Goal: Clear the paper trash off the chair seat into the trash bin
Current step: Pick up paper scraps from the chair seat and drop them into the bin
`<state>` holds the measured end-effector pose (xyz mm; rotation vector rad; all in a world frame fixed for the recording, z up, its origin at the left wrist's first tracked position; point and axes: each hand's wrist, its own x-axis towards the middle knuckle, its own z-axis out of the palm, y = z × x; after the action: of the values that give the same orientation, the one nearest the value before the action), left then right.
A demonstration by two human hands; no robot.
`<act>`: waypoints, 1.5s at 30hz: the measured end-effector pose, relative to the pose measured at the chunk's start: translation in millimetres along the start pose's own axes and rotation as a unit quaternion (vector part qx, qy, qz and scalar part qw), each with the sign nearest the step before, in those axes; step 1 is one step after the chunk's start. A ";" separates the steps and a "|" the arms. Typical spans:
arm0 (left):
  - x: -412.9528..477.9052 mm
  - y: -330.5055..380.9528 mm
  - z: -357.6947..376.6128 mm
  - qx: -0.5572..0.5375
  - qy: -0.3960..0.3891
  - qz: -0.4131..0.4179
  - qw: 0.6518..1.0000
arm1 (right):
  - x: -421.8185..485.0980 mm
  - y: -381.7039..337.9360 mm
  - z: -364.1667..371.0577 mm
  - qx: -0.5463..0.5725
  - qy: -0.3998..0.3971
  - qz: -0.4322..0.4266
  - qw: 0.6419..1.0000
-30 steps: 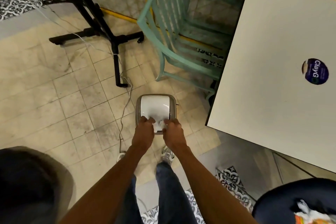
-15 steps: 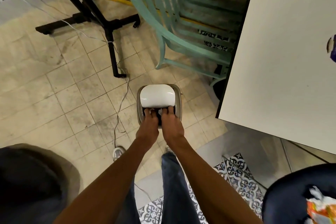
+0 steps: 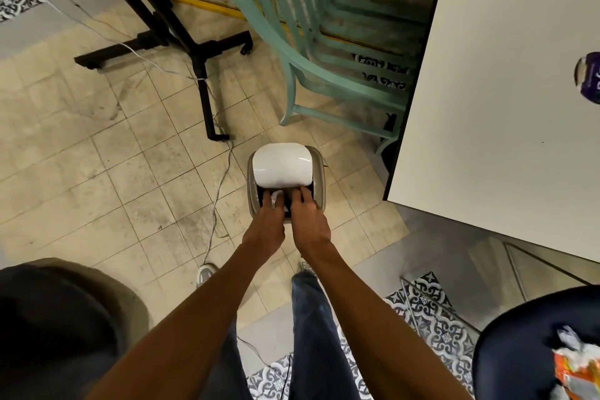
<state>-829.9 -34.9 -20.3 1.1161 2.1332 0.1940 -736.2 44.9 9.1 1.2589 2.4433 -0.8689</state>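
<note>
Head view: the left hand (image 3: pixel 264 230) and the right hand (image 3: pixel 310 226) meet at the trash bin (image 3: pixel 319 172) mouth, under its tipped lid (image 3: pixel 281 166). The paper wad (image 3: pixel 278 196) lies in the opening against the left fingers (image 3: pixel 268 197); I cannot tell whether they pinch it. The right fingers (image 3: pixel 303 194) are straight and spread. It would be best to push the wad well past the rim before letting go. More trash (image 3: pixel 574 364) waits on the chair seat (image 3: pixel 519 334).

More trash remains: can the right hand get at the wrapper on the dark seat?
Probably yes: the right hand is at the mouth of the bin, and nothing stands between it and the wrapper on the seat.
</note>
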 end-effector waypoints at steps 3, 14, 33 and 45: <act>-12.9 3.6 -1.2 0.012 0.015 0.016 1.000 | -11.8 6.1 -4.0 0.007 -0.004 -0.001 1.000; -9.5 7.9 -18.3 -0.019 0.052 0.057 0.997 | -28.4 19.4 4.8 0.000 -0.045 -0.041 0.998; -40.2 -6.1 -32.6 0.015 0.020 0.069 0.997 | -68.0 -5.1 -4.1 0.036 0.111 -0.013 0.993; -151.5 89.9 -82.6 0.085 0.021 0.215 0.973 | -246.5 16.6 -79.3 0.103 0.267 0.184 0.940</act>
<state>-767.6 -80.5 158.3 1.6844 1.9458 0.2382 -573.6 -59.4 182.4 2.1878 2.3875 -0.7641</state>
